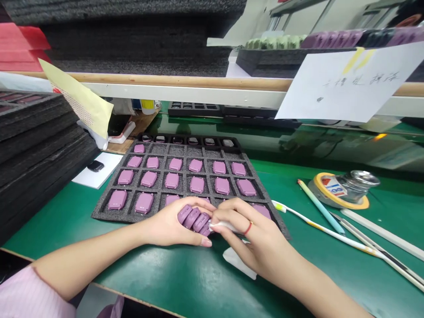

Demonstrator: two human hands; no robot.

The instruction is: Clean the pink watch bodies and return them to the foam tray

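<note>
The left hand [170, 223] cups a slanted row of purple cases [194, 218], its thumb along the near side and its fingers curled behind. The right hand [256, 229] has a narrow grip, pinching a white cloth [236, 260] at the row's right end; the fingers hide much of that contact, so how firmly it presses is hard to judge. The row is held just above the near edge of the foam tray [129, 216], where more purple cases sit in compartments on the green table [149, 278].

The likeliest trouble is a dropped case: the pieces overlap loosely, and sideways pressure from the cloth or a slackening thumb could let one slide out. They could also scuff by rubbing together, and the cloth's loose end could catch a corner.
</note>
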